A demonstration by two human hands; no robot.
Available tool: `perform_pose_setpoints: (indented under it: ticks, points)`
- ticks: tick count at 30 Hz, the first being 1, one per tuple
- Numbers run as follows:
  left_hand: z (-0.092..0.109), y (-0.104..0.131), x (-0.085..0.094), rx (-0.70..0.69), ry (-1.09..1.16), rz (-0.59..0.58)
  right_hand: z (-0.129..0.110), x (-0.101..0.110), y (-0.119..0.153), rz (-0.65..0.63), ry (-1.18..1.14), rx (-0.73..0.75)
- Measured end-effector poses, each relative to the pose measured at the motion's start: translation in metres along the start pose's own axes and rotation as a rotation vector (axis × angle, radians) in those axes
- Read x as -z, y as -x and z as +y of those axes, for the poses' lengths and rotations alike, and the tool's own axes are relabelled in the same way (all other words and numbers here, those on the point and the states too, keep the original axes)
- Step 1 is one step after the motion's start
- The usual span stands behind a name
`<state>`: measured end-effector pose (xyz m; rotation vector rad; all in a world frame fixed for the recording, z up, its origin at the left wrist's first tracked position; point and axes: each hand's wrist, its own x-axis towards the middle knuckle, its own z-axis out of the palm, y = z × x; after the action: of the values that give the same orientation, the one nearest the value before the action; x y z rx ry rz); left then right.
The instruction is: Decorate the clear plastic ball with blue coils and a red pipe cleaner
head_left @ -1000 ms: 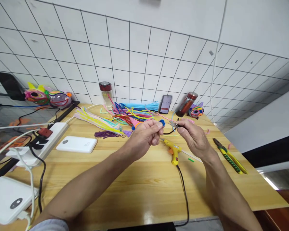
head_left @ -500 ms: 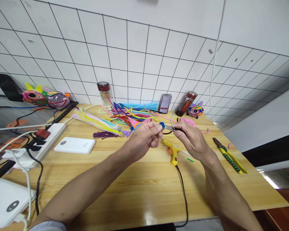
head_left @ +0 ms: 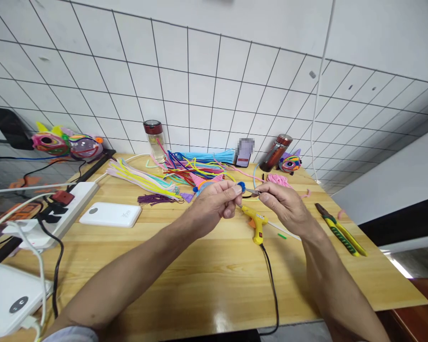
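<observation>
Between the thumb and fingers of my left hand (head_left: 219, 202) is a small fuzzy blue piece (head_left: 241, 186), held up above the table. My right hand (head_left: 284, 204) grips a thin pointed metal tool (head_left: 252, 191), its tip close to the blue piece; most of its handle is hidden in my fingers. Just below the hands lies a yellow glue gun (head_left: 256, 223) with a black cord. Behind my left hand, a blue and pink craft piece (head_left: 204, 183) is partly covered.
Bundles of coloured pipe cleaners (head_left: 192, 166) spread along the back, near a glass bottle (head_left: 156, 142), a phone (head_left: 244, 154) and a red flask (head_left: 276, 153). Pliers (head_left: 340, 230) lie right; a white power bank (head_left: 110, 214) and power strip (head_left: 69, 209) are left.
The tool in my right hand has turned and its tip has drawn slightly away from the blue piece. My left hand has barely moved.
</observation>
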<state>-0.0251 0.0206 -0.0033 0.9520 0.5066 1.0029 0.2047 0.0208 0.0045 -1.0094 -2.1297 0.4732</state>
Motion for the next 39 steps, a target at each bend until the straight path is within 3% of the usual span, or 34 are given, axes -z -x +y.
perform_pose_setpoints:
  ticks: [15,23,32,39]
  points:
    - [-0.004,-0.001,0.008,-0.063,-0.144,-0.091,0.018,-0.002,-0.005,-0.23,-0.593,-0.284]
    - [-0.004,0.0,0.011,-0.075,-0.176,-0.125,0.018,-0.008,-0.008,-0.286,-0.789,-0.338]
    - [-0.004,0.0,0.008,-0.064,-0.171,-0.117,0.018,-0.009,-0.009,-0.304,-0.809,-0.345]
    - [-0.004,0.0,0.005,-0.115,-0.239,0.025,0.026,0.006,-0.007,-0.212,-0.584,-0.274]
